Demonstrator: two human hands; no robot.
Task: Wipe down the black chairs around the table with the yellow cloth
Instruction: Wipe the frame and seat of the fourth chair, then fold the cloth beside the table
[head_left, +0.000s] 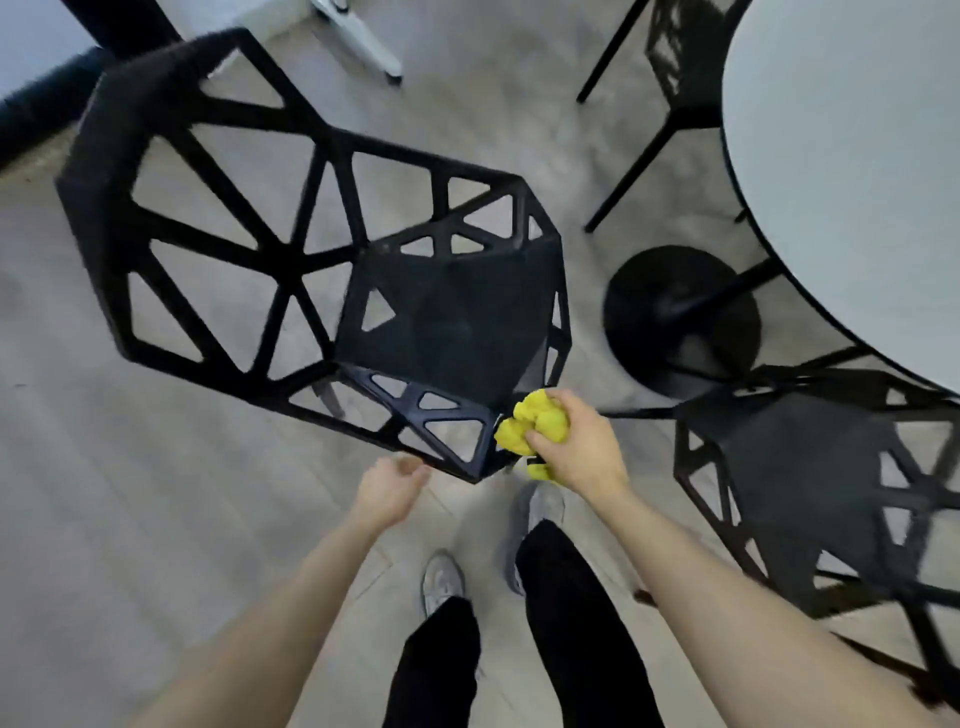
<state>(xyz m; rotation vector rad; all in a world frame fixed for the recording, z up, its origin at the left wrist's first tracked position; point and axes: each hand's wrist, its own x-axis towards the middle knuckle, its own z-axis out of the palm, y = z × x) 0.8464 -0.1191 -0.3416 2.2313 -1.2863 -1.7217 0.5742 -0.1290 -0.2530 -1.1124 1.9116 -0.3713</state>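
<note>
Here the right hand (576, 447) grips the bunched cloth (535, 426) against the near corner of the left chair (332, 270). The left hand (389, 488) hangs loosely curled beside that edge, holding nothing. A second chair (810, 467) and the worktop (852, 171) are cut off at right.

Table (852, 156): cut off by right edge.
Far chair (675, 62): top cropped, partly behind table.
Right chair (810, 467): cropped right.
Cloth (535, 423): partly hidden in right hand (576, 447).
</note>
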